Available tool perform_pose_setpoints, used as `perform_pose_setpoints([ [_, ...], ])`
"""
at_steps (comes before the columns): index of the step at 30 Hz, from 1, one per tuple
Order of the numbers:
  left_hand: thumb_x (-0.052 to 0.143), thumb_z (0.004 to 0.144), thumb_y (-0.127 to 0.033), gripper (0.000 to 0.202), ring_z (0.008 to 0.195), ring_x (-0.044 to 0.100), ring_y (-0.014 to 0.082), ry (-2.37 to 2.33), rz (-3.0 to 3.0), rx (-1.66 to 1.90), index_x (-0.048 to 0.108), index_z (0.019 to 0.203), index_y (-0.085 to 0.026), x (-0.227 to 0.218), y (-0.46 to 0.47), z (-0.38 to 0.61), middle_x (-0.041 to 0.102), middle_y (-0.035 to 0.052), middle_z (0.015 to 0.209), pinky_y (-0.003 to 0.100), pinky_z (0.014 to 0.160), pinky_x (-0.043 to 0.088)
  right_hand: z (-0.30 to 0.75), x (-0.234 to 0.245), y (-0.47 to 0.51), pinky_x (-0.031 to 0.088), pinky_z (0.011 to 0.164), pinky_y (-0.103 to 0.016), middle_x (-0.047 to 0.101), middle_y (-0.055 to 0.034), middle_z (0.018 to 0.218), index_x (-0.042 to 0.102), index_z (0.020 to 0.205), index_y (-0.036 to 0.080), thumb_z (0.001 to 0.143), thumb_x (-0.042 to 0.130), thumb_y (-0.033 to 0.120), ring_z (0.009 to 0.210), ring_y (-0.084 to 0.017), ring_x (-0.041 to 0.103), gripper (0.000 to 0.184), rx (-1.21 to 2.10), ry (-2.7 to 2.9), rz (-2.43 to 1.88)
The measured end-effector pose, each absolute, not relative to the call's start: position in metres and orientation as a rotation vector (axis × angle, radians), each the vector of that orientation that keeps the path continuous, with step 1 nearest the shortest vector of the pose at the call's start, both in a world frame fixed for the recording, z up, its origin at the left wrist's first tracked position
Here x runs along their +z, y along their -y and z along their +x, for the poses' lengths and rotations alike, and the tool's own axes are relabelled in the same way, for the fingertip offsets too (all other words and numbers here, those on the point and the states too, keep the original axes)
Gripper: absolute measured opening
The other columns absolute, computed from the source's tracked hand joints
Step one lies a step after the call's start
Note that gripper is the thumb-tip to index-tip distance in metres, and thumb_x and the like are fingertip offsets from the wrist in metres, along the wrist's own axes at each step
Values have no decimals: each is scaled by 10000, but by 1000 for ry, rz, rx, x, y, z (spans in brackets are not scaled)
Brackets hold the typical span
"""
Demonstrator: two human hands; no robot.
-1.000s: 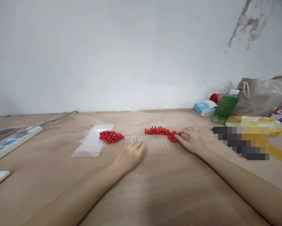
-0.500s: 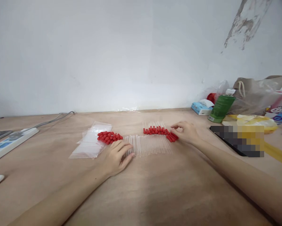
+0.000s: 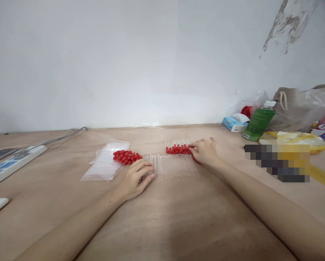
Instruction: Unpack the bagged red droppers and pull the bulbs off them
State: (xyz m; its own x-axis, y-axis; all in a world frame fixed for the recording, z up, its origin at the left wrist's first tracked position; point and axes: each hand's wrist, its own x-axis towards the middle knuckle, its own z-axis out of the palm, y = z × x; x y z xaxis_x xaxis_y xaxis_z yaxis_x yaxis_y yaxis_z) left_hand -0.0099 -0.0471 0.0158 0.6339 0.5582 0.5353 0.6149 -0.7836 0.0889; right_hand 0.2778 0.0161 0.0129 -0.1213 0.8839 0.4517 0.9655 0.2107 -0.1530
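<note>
My left hand [image 3: 135, 179] lies at the left end of a row of clear thin tubes [image 3: 178, 167], its fingers bent loosely and thumb apart. Just behind its knuckles, a heap of red caps [image 3: 126, 157] overlaps some clear plastic bags [image 3: 101, 168]. My right hand [image 3: 204, 150] is at the right end of a row of red caps [image 3: 177, 149], thumb and forefinger closed together on a red cap there. More clear tubes [image 3: 180, 141] extend behind that row. The right hand covers the red caps at its end.
At the left lie a white power strip [image 3: 21, 163] and its grey cable [image 3: 61, 137]. On the right are a green bottle [image 3: 259, 121], a blue tissue pack [image 3: 234, 124], a yellow plastic bag [image 3: 300, 140] and a blurred dark object [image 3: 276, 163]. A wall [image 3: 124, 65] borders the table's back.
My right hand has moved left onto the end of the row of red caps, and its thumb and forefinger have closed. My left hand has hardly moved. The view has shifted slightly.
</note>
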Motion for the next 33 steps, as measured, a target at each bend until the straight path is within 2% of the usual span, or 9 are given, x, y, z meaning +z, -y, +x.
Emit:
perform_pose_setpoints([
  [5,491,839,-364,294,1217,337,278,695,-2833,-407,560,1125,-368,23,51,-8,393,30,1338,514,975,296,280,15,-19,148,933,-549,680,-17,765,627,891,232,822,409,275,784,-193,585,233,-210,1686,-1639],
  [9,468,850,-371,300,1269,244,316,731,-2807,-361,545,1140,-384,23,50,-7,281,27,1412,566,977,242,283,23,-15,388,806,-392,666,-36,846,576,958,206,804,428,274,771,-162,598,224,172,1506,-1335],
  [11,465,853,-359,301,1256,266,318,743,-2791,-398,552,1141,-362,22,50,-8,300,44,1403,570,968,247,281,26,-6,439,700,-310,653,-47,854,578,937,190,773,485,289,762,-154,594,213,323,1433,-1205],
  [15,495,835,-304,264,1157,404,265,740,-2766,-613,600,1076,-279,19,50,-11,498,68,1240,501,954,311,270,20,26,449,607,-271,638,-43,806,594,851,183,746,567,350,710,-149,580,200,393,1463,-1072],
  [18,538,802,-247,199,1044,489,221,738,-2717,-870,601,987,-205,14,50,-12,581,80,1080,412,896,389,260,5,53,433,687,-313,627,-25,733,578,769,190,741,594,314,683,-145,565,127,199,1636,-986],
  [21,568,777,-217,294,1051,488,231,788,-2506,-1122,533,1065,-168,8,52,-6,559,116,1109,409,884,394,252,-6,70,373,782,-355,609,8,665,563,730,199,761,556,210,651,-126,536,34,11,1951,-839],
  [24,584,775,-245,397,1088,464,255,774,-2395,-1048,495,1159,-195,6,59,3,540,117,1164,455,923,333,245,-9,76,320,844,-372,615,18,675,556,756,199,781,506,162,672,-117,526,67,-104,2169,-716],
  [29,547,816,-223,214,760,544,149,672,-2462,-846,589,1024,-249,8,69,15,639,-10,763,408,887,301,241,-8,76,297,875,-361,639,14,739,569,974,210,807,498,181,734,-115,540,184,-200,2206,-709],
  [33,508,841,-207,171,649,511,118,692,-2514,-812,601,983,-233,7,70,18,596,-29,653,367,832,305,238,-9,76,269,890,-379,656,20,760,597,998,248,795,538,230,777,-127,541,212,-277,2187,-732],
])
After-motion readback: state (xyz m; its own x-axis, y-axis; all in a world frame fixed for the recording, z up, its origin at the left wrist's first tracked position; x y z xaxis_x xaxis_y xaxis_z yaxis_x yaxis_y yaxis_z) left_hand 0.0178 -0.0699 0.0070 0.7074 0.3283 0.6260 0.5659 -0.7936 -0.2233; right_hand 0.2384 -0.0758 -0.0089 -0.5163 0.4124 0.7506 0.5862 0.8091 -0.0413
